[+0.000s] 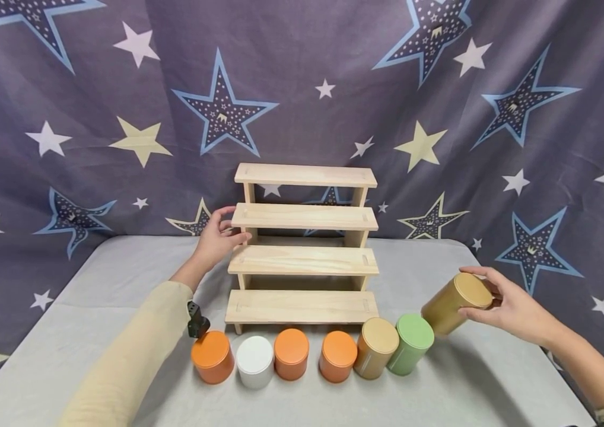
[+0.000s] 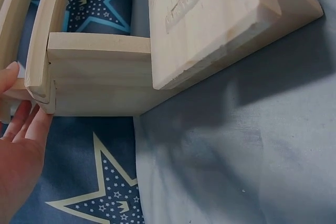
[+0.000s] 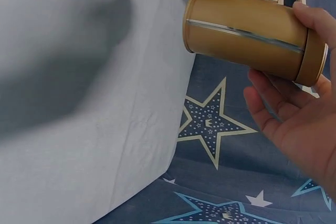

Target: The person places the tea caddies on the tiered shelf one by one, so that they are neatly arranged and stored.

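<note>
Your right hand [image 1: 515, 311] grips a tilted gold can [image 1: 445, 308]; your left hand [image 1: 215, 240] holds the shelf [image 1: 302, 260], apparently for steadiness.

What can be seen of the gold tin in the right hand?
The gold tin is a smooth, metallic-looking cylinder with its lid on and a thin pale strip running lengthwise down its side. Tilted, it is gripped near the lid by the right hand and appears raised off the table, beside the green tin.

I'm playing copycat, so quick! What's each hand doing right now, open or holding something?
Left hand: holding the wooden rack at its side.
Right hand: holding a gold can, tilted.
</note>
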Available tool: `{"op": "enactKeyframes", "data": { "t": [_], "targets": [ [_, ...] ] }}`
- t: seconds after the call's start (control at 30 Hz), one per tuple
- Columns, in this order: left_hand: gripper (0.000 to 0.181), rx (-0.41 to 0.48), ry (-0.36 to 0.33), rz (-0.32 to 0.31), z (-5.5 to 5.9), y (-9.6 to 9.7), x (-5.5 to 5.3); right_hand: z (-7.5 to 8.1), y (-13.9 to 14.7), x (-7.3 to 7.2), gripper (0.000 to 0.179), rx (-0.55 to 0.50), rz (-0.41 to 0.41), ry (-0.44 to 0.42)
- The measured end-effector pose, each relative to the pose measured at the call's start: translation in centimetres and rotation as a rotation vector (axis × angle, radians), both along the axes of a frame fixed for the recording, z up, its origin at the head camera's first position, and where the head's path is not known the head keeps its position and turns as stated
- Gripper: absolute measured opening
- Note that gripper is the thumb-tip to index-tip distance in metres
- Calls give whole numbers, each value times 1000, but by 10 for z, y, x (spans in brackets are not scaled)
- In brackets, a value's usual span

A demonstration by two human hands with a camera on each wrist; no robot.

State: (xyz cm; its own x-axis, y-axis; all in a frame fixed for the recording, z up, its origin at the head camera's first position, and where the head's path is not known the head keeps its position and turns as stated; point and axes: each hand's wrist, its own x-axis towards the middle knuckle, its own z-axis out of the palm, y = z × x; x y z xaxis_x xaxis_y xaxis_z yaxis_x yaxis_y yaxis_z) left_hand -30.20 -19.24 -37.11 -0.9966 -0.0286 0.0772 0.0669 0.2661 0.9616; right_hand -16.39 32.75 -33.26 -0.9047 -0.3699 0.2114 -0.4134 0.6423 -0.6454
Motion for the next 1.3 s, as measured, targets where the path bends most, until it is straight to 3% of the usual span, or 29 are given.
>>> {"op": "enactKeyframes", "data": {
  "t": [0.2, 0.47, 0.87, 1.1, 1.3],
  "targets": [
    [77, -4, 4, -5, 0, -2, 0, 8, -3, -5, 72, -14, -46, 12],
    [77, -13, -5, -3, 0, -3, -1, 14, -10, -11, 63, -54, -81, 78],
    [76, 32, 8, -22, -2, -2, -3, 26, -34, -21, 60, -159, -167, 78],
    [77, 19, 5, -22, -4, -3, -4, 38, -50, -28, 58, -265, -155, 82],
    [76, 20, 13, -27, -2, -4, -1, 48, -64, -35, 61, -278, -154, 84]
  ]
}}
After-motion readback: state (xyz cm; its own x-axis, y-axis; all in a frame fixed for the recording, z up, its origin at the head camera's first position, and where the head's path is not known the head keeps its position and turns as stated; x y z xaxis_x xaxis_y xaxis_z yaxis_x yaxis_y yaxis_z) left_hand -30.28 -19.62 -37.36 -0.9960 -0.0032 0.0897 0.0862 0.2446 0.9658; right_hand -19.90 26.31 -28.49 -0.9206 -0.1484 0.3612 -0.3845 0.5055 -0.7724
